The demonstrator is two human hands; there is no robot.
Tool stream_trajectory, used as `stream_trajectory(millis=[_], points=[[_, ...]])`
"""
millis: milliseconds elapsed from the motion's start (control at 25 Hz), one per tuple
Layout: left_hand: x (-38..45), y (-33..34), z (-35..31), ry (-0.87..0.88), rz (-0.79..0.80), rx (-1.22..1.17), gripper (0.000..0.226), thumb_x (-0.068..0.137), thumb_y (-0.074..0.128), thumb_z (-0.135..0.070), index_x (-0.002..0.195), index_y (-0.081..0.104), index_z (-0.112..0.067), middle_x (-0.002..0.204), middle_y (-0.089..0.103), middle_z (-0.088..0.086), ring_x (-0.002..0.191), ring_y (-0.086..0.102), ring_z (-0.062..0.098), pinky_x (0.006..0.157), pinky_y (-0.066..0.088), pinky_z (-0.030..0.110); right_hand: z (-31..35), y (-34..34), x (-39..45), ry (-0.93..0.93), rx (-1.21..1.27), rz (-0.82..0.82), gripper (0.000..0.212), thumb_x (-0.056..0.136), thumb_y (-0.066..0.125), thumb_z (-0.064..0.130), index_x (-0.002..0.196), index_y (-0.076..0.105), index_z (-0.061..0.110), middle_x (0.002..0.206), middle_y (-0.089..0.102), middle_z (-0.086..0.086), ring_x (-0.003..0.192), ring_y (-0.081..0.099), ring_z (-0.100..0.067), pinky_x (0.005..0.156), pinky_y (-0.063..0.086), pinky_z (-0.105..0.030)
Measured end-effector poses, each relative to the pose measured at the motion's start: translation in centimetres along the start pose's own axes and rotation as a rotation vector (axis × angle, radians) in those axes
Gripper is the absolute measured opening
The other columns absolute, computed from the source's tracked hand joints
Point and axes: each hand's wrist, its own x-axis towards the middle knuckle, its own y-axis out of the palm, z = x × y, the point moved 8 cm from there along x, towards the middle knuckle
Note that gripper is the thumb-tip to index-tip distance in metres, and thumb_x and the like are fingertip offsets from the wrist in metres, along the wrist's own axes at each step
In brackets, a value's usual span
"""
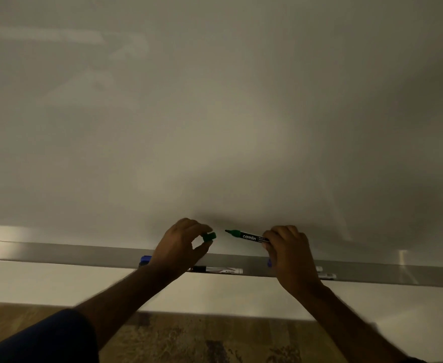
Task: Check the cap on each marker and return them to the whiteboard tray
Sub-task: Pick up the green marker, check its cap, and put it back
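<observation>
Dim light, whiteboard (215, 100) fills most of the view. The tray (58, 254) runs along its lower edge, a metal ledge.

Left hand (181, 247) is raised in front of the board just above the tray; thumb and forefinger are pinched on a green cap (209, 236), open end toward the right. Right hand (289, 254) is closed around the rear of a green marker (246, 235), barrel near level, bare tip pointing left at the cap. Cap and tip are near but apart, a small gap between them. Marker is uncapped, held above the tray, not in it.

In the tray: a blue marker (145, 260) just left of the left wrist, mostly hidden; a marker with a white barrel (223, 270) lying flat between the 2 hands, its left end behind the left hand; 2 pale marker ends (327, 275) showing to the right of the right wrist. Caps on these cannot be judged from here.

Below the tray, pale wall, then patterned floor (189, 341). Dark blue sleeve (45, 339) on the left arm.
</observation>
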Motion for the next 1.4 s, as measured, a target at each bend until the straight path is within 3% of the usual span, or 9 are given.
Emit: stream_trajectory(millis=[120,200,320,400,520,720,960,1400], points=[[1.3,-3.2,-1.6,-0.023,-0.097,-0.034,0.043,0.083,0.069,-0.017,0.125,0.058,-0.017,0.091,0.067,0.000,0.086,0.057,0.015,0.072,0.049,0.028,1.1,-3.2,0.9,-0.021,0.056,-0.097,0.010,0.086,0.066,0.014,0.095,0.066,0.010,0.088,0.069,-0.007,0.085,0.063,-0.029,0.070,0.049,-0.041],[2.2,-5.6,-2.6,-0.009,-0.157,-0.060,0.035,0.084,0.068,-0.017,0.119,0.063,-0.019,0.091,0.067,-0.001,0.083,0.058,0.012,0.069,0.050,0.026,1.8,-5.2,1.7,-0.026,0.100,-0.153,0.013,0.088,0.060,0.016,0.098,0.066,0.009,0.087,0.069,-0.007,0.082,0.063,-0.028,0.072,0.049,-0.042],[3.3,-9.8,-3.2,-0.070,-0.268,-0.186,0.024,0.078,0.075,-0.020,0.101,0.070,-0.026,0.087,0.070,-0.013,0.075,0.062,0.002,0.062,0.045,0.008,3.1,-8.8,3.0,-0.041,0.164,-0.246,0.018,0.088,0.058,0.017,0.101,0.065,0.007,0.086,0.069,-0.008,0.080,0.064,-0.026,0.074,0.049,-0.043],[3.9,-12.4,-2.9,-0.175,-0.358,-0.375,0.023,0.072,0.079,-0.023,0.091,0.071,-0.033,0.084,0.071,-0.017,0.077,0.066,0.001,0.064,0.048,0.007,4.2,-11.3,3.9,-0.055,0.207,-0.305,0.017,0.089,0.058,0.016,0.102,0.064,0.008,0.087,0.068,-0.007,0.078,0.062,-0.025,0.074,0.048,-0.041],[4.9,-15.4,-2.5,-0.292,-0.458,-0.747,0.024,0.064,0.082,-0.021,0.085,0.073,-0.029,0.082,0.075,-0.004,0.079,0.071,0.013,0.071,0.055,0.017,6.0,-15.2,4.8,-0.111,0.291,-0.386,0.021,0.090,0.054,0.020,0.106,0.063,0.009,0.090,0.068,-0.005,0.077,0.061,-0.021,0.072,0.050,-0.036],[5.6,-17.7,-3.4,-0.339,-0.423,-1.230,0.024,0.065,0.076,-0.021,0.088,0.075,-0.014,0.084,0.076,0.010,0.083,0.072,0.029,0.070,0.056,0.025,9.3,-19.9,5.7,-0.256,0.314,-0.447,0.031,0.093,0.046,0.026,0.115,0.064,0.012,0.096,0.067,-0.003,0.081,0.059,-0.019,0.070,0.051,-0.036],[6.0,-20.5,-5.1,-0.343,-0.411,-1.280,0.026,0.061,0.075,-0.025,0.085,0.076,-0.014,0.083,0.076,0.011,0.081,0.073,0.028,0.067,0.057,0.025,11.6,-23.2,6.2,-0.333,0.252,-0.513,0.031,0.093,0.047,0.023,0.115,0.065,0.011,0.092,0.065,-0.004,0.078,0.056,-0.018,0.067,0.046,-0.037],[6.2,-22.5,-7.4,-0.284,-0.319,-1.249,0.026,0.061,0.074,-0.008,0.087,0.072,-0.005,0.081,0.074,0.016,0.080,0.072,0.032,0.068,0.057,0.026,13.7,-25.5,6.8,-0.408,0.238,-0.498,0.027,0.093,0.051,0.018,0.116,0.064,0.014,0.093,0.063,-0.001,0.081,0.057,-0.018,0.069,0.048,-0.037]])
